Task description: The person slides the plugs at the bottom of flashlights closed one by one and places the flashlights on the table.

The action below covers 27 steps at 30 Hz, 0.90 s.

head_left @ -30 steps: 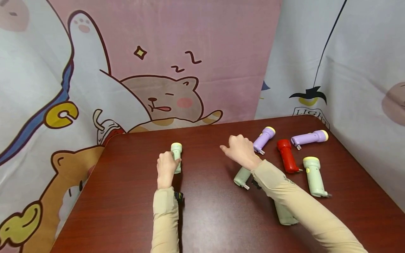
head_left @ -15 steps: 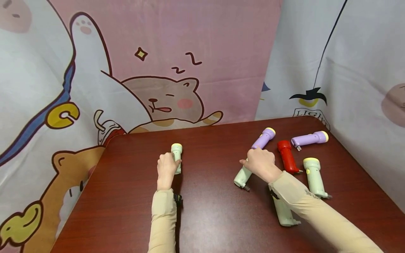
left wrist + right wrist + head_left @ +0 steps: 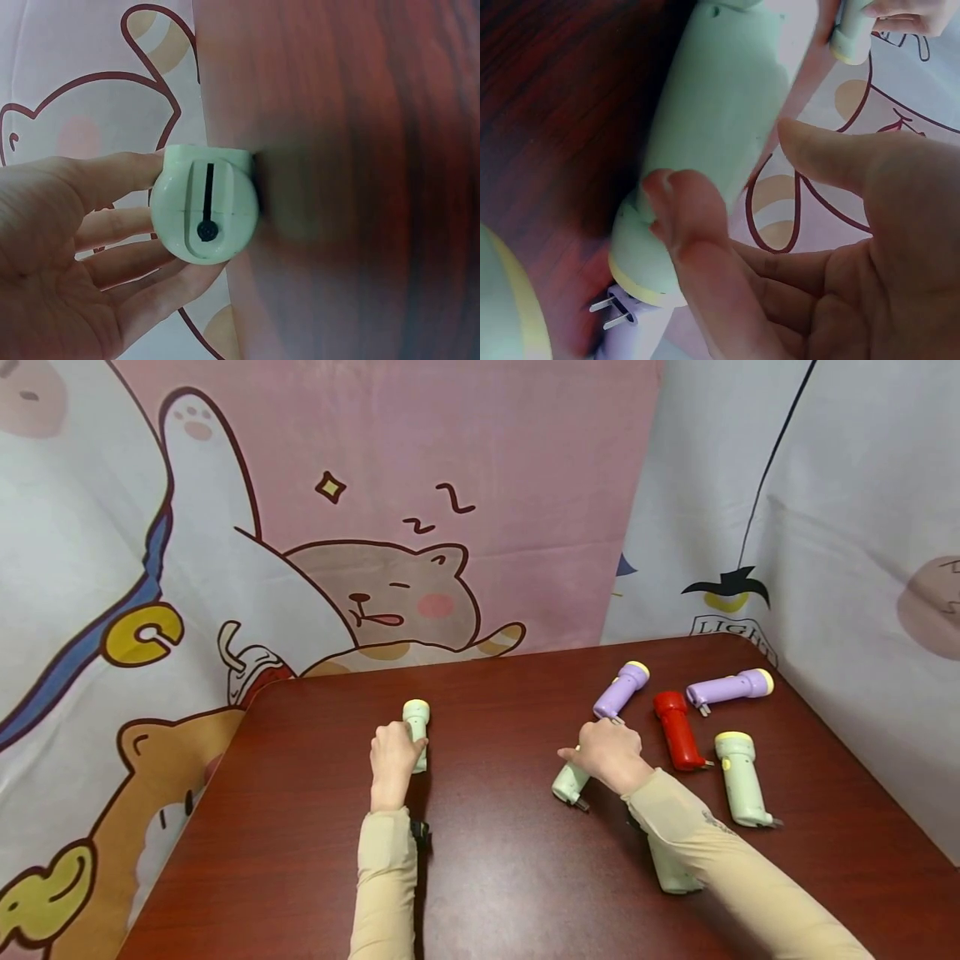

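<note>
The counter (image 3: 487, 868) is bordered along its far edge by a printed cloth (image 3: 540, 485). A wide strip of wood is spread between the left edge and the left hand (image 3: 392, 756), by which a pale green flashlight (image 3: 416, 713) is grasped, with thumb and fingers set round its body. Its lens is pointed at the far edge, and it is placed well apart from the other lights. Between the two hands, a broad stretch of counter is seen, with room for sideways movement.

A second green flashlight (image 3: 570, 784) is laid slantwise, its head end covered by the right hand (image 3: 611, 752); whether it is clasped by the bent fingers cannot be told. Just beyond, toward the far edge, the way is hemmed in by a purple flashlight (image 3: 621, 691), its metal prongs aimed at the knuckles. A third green flashlight (image 3: 672, 864), nearer the near edge, is partly hidden by the right sleeve (image 3: 720, 860). Farther right, a red flashlight (image 3: 678, 732) is found, then another purple flashlight (image 3: 727, 687) near the far right corner. A fourth green flashlight (image 3: 741, 781) is separated from the right edge by a strip of wood.
</note>
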Available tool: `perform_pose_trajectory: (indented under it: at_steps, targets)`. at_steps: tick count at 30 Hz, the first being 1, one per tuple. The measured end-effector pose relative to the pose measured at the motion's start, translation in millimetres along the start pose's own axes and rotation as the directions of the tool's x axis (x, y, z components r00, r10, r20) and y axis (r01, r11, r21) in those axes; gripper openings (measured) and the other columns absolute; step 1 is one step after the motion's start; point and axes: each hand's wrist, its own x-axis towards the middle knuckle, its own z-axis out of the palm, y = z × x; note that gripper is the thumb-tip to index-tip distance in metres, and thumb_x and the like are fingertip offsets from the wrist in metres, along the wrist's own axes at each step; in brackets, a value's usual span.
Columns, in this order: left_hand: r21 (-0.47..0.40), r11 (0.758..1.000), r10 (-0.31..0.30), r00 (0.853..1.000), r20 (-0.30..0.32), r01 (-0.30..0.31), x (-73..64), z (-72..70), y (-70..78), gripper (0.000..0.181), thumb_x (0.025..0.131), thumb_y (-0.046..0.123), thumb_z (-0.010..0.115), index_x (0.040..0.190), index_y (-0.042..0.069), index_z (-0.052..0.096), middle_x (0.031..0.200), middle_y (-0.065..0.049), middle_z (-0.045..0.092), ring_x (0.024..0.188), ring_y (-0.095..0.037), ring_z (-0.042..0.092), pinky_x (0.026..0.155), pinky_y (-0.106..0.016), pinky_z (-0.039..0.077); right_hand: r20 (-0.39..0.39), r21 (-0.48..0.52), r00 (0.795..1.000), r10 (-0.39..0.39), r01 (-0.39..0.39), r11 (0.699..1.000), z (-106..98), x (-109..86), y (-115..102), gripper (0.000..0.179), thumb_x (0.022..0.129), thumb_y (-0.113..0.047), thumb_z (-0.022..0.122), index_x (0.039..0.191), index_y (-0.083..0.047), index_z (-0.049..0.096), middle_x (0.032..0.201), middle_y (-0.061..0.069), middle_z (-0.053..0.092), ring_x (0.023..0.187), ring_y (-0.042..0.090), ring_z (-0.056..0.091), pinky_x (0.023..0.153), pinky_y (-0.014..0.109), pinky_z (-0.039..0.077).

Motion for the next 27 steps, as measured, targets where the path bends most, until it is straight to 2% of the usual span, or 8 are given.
perform_pose_trajectory:
  at_steps: [9, 14, 20, 25, 27]
  targets:
    - [0.002, 1.0, -0.006, 1.0, 0.006, 0.006, 0.4, -1.6, 0.4, 0.02, 0.075, 0.017, 0.078, 0.079, -0.001, 0.07, 0.08, -0.025, 0.067, 0.072, -0.044, 0.065, 0.06, -0.049, 0.051, -0.045, 0.062, 0.999, -0.012, 0.015, 0.998, 2, 7.1, 1, 0.031, 0.08, -0.035, 0.071, 0.084, -0.005, 0.071, 0.095, 0.024, 0.068, 0.085, 0.038, 0.062, 0.06, 0.048, 0.051]
    - [-0.002, 1.0, -0.001, 1.0, 0.016, 0.001, 0.6, -3.4, -1.1, 0.022, 0.075, 0.018, 0.078, 0.071, 0.0, 0.065, 0.078, -0.025, 0.066, 0.071, -0.044, 0.065, 0.06, -0.048, 0.051, -0.077, 0.112, 0.997, -0.021, 0.029, 0.993, 5, 10.3, 2, 0.024, 0.081, -0.031, 0.07, 0.082, -0.007, 0.068, 0.094, 0.025, 0.068, 0.088, 0.042, 0.063, 0.064, 0.051, 0.051]
    - [-0.008, 1.0, -0.022, 0.999, 0.039, 0.023, 1.4, -3.6, -2.8, 0.021, 0.076, 0.019, 0.078, 0.076, 0.001, 0.067, 0.08, -0.023, 0.066, 0.072, -0.041, 0.064, 0.06, -0.047, 0.051, -0.084, 0.165, 0.996, -0.031, 0.044, 0.985, 5, 15.0, 7, 0.025, 0.08, -0.028, 0.071, 0.077, -0.004, 0.063, 0.085, 0.024, 0.066, 0.08, 0.045, 0.064, 0.062, 0.048, 0.053]
    - [-0.018, 1.0, -0.009, 1.0, 0.027, 0.01, 0.4, -2.5, -3.8, 0.024, 0.076, 0.019, 0.078, 0.071, 0.001, 0.064, 0.071, -0.019, 0.063, 0.065, -0.037, 0.063, 0.057, -0.045, 0.049, -0.09, 0.201, 0.993, -0.077, 0.094, 0.975, 5, 18.9, 13, 0.025, 0.081, -0.024, 0.069, 0.072, -0.001, 0.062, 0.074, 0.017, 0.062, 0.074, 0.039, 0.062, 0.07, 0.049, 0.051]
    - [-0.023, 1.0, -0.003, 1.0, 0.022, 0.004, -0.3, -1.6, -4.5, 0.026, 0.076, 0.02, 0.078, 0.068, 0.001, 0.062, 0.067, -0.017, 0.061, 0.063, -0.034, 0.062, 0.056, -0.043, 0.049, -0.081, 0.213, 0.993, -0.087, 0.103, 0.972, 6, 20.7, 15, 0.025, 0.082, -0.023, 0.068, 0.07, -0.001, 0.062, 0.069, 0.015, 0.06, 0.068, 0.033, 0.062, 0.069, 0.047, 0.051]
